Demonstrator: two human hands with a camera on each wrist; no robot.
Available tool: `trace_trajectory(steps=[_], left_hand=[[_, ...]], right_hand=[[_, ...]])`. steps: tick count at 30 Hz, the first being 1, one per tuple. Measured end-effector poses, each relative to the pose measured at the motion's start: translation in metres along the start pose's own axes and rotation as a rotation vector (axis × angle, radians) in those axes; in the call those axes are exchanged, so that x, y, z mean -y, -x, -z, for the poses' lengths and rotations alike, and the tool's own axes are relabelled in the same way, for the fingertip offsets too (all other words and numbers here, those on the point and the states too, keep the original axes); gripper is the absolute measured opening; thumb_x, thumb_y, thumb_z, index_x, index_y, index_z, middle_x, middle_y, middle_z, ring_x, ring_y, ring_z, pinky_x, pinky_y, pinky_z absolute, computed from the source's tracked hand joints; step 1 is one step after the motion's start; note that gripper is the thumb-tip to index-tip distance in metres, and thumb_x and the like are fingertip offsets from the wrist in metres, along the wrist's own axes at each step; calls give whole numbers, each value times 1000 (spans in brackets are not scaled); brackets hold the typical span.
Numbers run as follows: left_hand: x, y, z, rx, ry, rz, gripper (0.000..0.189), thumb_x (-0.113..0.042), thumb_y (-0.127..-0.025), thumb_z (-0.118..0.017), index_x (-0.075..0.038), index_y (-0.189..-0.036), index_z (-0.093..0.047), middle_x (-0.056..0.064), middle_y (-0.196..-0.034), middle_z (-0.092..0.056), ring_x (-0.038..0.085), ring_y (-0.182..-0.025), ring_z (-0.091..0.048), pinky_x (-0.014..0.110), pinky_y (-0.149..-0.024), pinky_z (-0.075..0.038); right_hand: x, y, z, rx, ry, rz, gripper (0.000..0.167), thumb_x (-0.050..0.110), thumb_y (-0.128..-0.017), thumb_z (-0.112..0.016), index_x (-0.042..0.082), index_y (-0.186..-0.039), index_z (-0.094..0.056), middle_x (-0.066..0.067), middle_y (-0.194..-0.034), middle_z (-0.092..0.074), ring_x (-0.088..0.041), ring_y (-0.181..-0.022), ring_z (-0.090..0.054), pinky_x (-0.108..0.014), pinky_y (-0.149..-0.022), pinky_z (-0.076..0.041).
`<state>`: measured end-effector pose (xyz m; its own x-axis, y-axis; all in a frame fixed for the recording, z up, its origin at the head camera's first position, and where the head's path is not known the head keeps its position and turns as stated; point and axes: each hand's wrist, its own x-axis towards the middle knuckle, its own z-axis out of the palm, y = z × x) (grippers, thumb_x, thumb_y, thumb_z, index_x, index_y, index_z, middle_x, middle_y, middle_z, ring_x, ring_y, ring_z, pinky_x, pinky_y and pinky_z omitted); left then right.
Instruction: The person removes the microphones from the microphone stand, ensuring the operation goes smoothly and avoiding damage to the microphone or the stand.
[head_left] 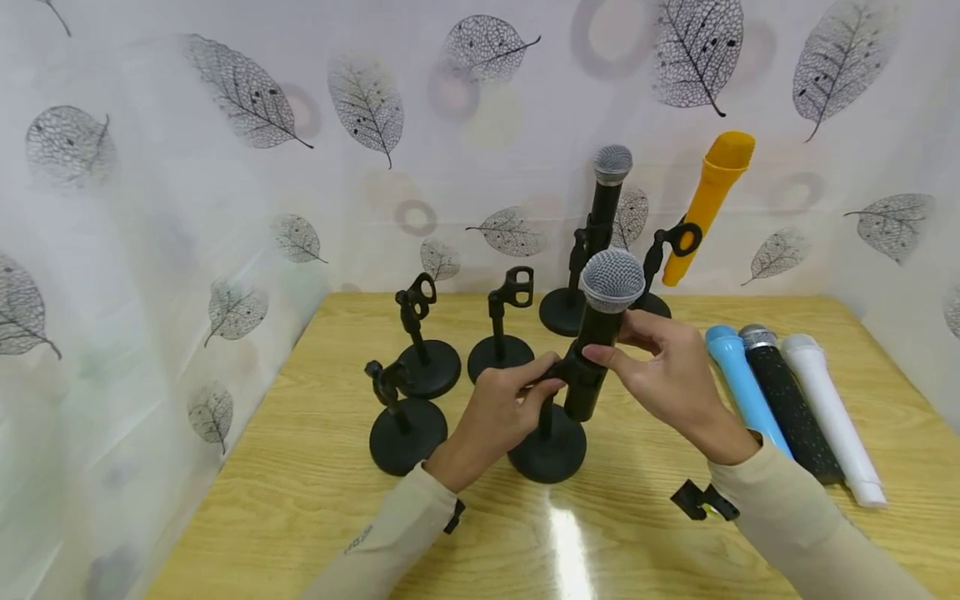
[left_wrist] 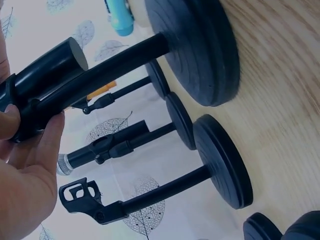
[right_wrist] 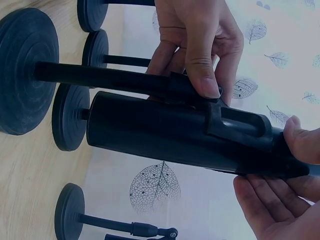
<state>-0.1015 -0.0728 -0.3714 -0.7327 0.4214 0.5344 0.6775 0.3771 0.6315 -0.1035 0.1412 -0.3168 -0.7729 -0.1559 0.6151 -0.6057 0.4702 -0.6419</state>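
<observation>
My right hand (head_left: pixel 678 379) grips a black microphone (head_left: pixel 602 327) with a silver mesh head, thumb on one side of the body and fingers on the other. The microphone tilts upright in the clip of a black desktop stand (head_left: pixel 549 454). At the clip's joint, the stand is pinched between the thumb and fingers of my left hand (head_left: pixel 495 421). In the right wrist view the clip (right_wrist: pixel 237 125) wraps the microphone body, whose lower end runs alongside the stand's stem. The round base rests on the wooden table.
Several stands with bare clips, such as one stand (head_left: pixel 405 437), are at left and centre. Behind, another stand holds a silver-headed microphone (head_left: pixel 606 200) and one a yellow microphone (head_left: pixel 708 208). Blue (head_left: pixel 746 387), black glittery (head_left: pixel 791 404) and white (head_left: pixel 832 417) microphones lie at right. A leaf-print curtain (head_left: pixel 480 150) hangs behind.
</observation>
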Motion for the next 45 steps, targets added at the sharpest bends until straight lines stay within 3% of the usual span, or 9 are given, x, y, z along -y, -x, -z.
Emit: trace_trajectory(steps=[8, 15, 20, 30, 39, 45], left_hand=[[0, 0, 1, 0, 10, -1, 17, -14, -102, -63, -9, -117, -68, 4, -94, -74, 13, -76, -71, 15, -64, -52], [2, -1, 1, -9, -21, -7, 14, -17, -102, -63, -10, -113, -67, 3, -77, -66, 3, -62, -56, 15, -56, -44], [3, 0, 1, -16, -19, -16, 13, -16, -101, -63, -9, -112, -67, 4, -79, -68, 2, -63, -56, 14, -55, -45], [4, 0, 2, -3, -27, 0, 12, -16, -102, -63, -11, -112, -67, 4, -77, -67, 2, -63, -56, 14, -56, -45], [2, 0, 2, -2, -35, 5, 18, -14, -101, -64, -8, -118, -69, 3, -81, -71, 4, -65, -62, 15, -56, -47], [2, -1, 3, 4, -48, -2, 15, -15, -101, -64, -9, -115, -68, 2, -75, -67, 0, -62, -57, 15, -55, -44]], right_hand=[[4, -2, 2, 23, -14, -29, 20, -1, -79, -86, 3, -96, -76, -2, -83, -74, -4, -79, -68, -12, -84, -52], [7, -6, 3, 37, -21, -54, 19, 1, -81, -85, 3, -97, -76, -3, -83, -74, -3, -80, -68, -13, -83, -53], [8, -8, 2, 40, -19, -63, 17, 2, -81, -85, 2, -96, -76, -4, -83, -74, -2, -80, -68, -12, -82, -52], [13, -11, 6, 75, -29, -121, 18, 10, -86, -83, 4, -102, -77, -6, -88, -75, -26, -90, -75, -14, -80, -54], [14, -14, 8, 81, -26, -127, 16, 10, -86, -83, 4, -100, -77, -5, -85, -75, -24, -85, -75, -14, -74, -54], [14, -17, 9, 77, -34, -96, 16, 7, -85, -83, 2, -99, -77, -6, -81, -74, -8, -77, -73, -15, -67, -54]])
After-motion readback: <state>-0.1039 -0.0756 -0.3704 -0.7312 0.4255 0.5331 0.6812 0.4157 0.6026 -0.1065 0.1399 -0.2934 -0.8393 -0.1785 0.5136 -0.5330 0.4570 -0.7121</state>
